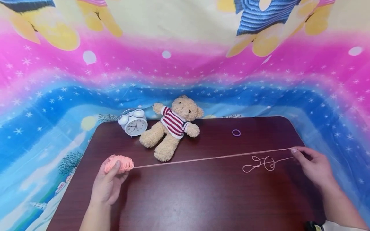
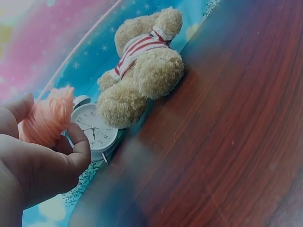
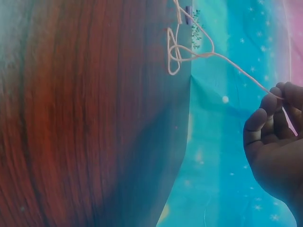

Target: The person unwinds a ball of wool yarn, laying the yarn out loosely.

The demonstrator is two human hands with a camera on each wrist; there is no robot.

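My left hand (image 1: 108, 184) grips a small ball of peach yarn (image 1: 122, 163), thumb across its front, over the left part of the table. From the ball a taut strand (image 1: 214, 158) crosses to my right hand (image 1: 316, 165), which pinches it between thumb and fingertips near the table's right edge. Below that pinch a loose tail of yarn (image 1: 261, 164) hangs in tangled loops. The left wrist view shows the wound ball (image 2: 47, 118) between thumb and fingers. In the right wrist view, the fingertips (image 3: 269, 101) hold the strand with the looped tail trailing off it.
A teddy bear (image 1: 173, 123) in a red-and-white striped shirt lies at the back of the dark wooden table (image 1: 202, 199). Beside it stands a white twin-bell alarm clock (image 1: 135, 125). A purple ring (image 1: 236, 132) lies at the back right. A printed cloth (image 1: 185, 70) hangs behind.
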